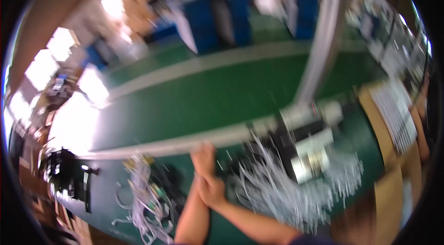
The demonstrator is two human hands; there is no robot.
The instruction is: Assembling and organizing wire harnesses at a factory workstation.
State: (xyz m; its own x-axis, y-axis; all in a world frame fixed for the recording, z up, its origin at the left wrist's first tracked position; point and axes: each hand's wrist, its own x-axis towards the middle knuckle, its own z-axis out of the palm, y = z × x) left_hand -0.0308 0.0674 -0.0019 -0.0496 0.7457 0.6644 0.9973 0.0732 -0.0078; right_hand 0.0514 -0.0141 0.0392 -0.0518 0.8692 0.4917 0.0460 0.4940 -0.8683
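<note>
Motion blurs the whole view. My left hand (204, 158) reaches up over the green table (106, 219), close to its pale far edge; its fingers are smeared. Lower down, my right hand (212, 191) lies across my left wrist and appears closed around it. To the left of my arms is a loose tangle of whitish cables (147, 215) with some yellowish ends. On the right, a large heap of pale, thin cable-like strands (291, 201) spreads over the table. Behind that heap sits a white-and-black boxy device (307, 150).
A black stand-like device (62, 171) occupies the table's left end. At right are an open cardboard box (388, 194), a striped white sheet (395, 113) and another person's arm (420, 131). A metal post (323, 37) rises behind the boxy device; blue bins (201, 23) stand beyond the green floor.
</note>
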